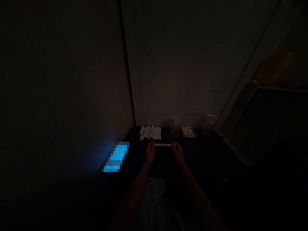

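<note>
The room is very dark. My left hand (pixel 150 151) and my right hand (pixel 178 152) hold a white marker (pixel 163 145) level between them, one hand at each end, fingers pinched on it. The marker hangs just above a dark table (pixel 207 150). Right behind it, a row of several white markers (pixel 150 132) lies side by side on the table.
A glowing blue screen (pixel 116 157) lies at the table's left. Small pale containers (pixel 175 127), a flat box (pixel 188 132) and a jar (pixel 209 124) stand at the back against the wall. A dark cabinet (pixel 269 122) rises on the right.
</note>
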`<state>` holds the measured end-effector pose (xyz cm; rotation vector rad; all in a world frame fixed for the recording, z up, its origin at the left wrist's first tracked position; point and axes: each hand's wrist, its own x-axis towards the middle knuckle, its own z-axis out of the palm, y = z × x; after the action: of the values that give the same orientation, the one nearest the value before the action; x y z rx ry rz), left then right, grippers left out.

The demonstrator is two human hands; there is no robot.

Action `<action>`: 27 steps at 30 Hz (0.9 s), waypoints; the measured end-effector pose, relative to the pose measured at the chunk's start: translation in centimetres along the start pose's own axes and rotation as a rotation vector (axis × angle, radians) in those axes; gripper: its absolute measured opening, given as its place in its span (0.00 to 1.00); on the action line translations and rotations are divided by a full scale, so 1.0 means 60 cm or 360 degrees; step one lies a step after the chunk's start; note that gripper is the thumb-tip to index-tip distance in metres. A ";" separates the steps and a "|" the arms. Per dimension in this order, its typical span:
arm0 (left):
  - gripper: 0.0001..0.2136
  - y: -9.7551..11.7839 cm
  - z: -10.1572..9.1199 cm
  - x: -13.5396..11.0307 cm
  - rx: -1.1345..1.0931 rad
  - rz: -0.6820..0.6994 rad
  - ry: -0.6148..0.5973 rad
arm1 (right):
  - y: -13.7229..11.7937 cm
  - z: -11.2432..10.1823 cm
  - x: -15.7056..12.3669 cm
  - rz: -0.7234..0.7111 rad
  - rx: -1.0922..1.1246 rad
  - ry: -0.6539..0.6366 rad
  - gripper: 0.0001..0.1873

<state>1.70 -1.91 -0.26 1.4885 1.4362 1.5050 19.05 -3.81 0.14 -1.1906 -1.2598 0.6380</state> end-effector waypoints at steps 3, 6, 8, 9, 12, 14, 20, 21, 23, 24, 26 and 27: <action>0.14 0.008 -0.001 -0.002 -0.0007 -0.0014 0.0017 | -0.002 0.000 0.000 0.0041 0.0014 -0.0005 0.16; 0.15 0.013 -0.001 -0.004 -0.0029 0.0003 0.0005 | -0.001 0.001 0.001 0.0055 0.0011 0.0005 0.16; 0.15 0.012 -0.001 -0.004 -0.0034 0.0026 -0.0012 | 0.001 0.001 0.001 0.0047 0.0008 0.0012 0.16; 0.15 0.011 -0.001 -0.004 -0.0032 0.0034 -0.0012 | 0.002 0.002 0.002 0.0041 0.0008 0.0015 0.16; 0.15 0.003 0.000 -0.002 -0.0015 0.0044 -0.0002 | 0.004 0.001 0.001 0.0032 0.0020 -0.0009 0.16; 0.15 -0.002 0.002 -0.001 -0.0010 0.0036 -0.0005 | 0.002 0.000 0.001 0.0024 0.0042 -0.0033 0.16; 0.15 -0.005 0.003 0.001 -0.0020 -0.0022 0.0005 | -0.001 0.000 -0.001 0.0033 0.0042 -0.0031 0.17; 0.15 -0.004 0.002 0.001 -0.0008 -0.0020 -0.0003 | 0.000 0.000 -0.001 0.0028 0.0037 -0.0030 0.17; 0.15 -0.001 0.002 0.000 0.0011 -0.0014 -0.0002 | 0.001 0.001 0.000 0.0016 0.0033 -0.0028 0.17; 0.15 0.001 0.002 -0.001 0.0011 -0.0013 0.0009 | 0.002 0.001 0.001 0.0018 0.0030 -0.0023 0.17; 0.15 0.003 0.002 -0.001 0.0002 -0.0008 0.0026 | 0.003 0.002 0.001 0.0020 0.0021 -0.0008 0.16; 0.15 0.004 0.002 -0.002 -0.0003 -0.0004 0.0021 | 0.003 0.001 0.001 0.0015 0.0018 -0.0004 0.16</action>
<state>1.90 -2.04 -0.07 1.4775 1.4438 1.5171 19.03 -3.69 0.02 -1.1874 -1.2518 0.6527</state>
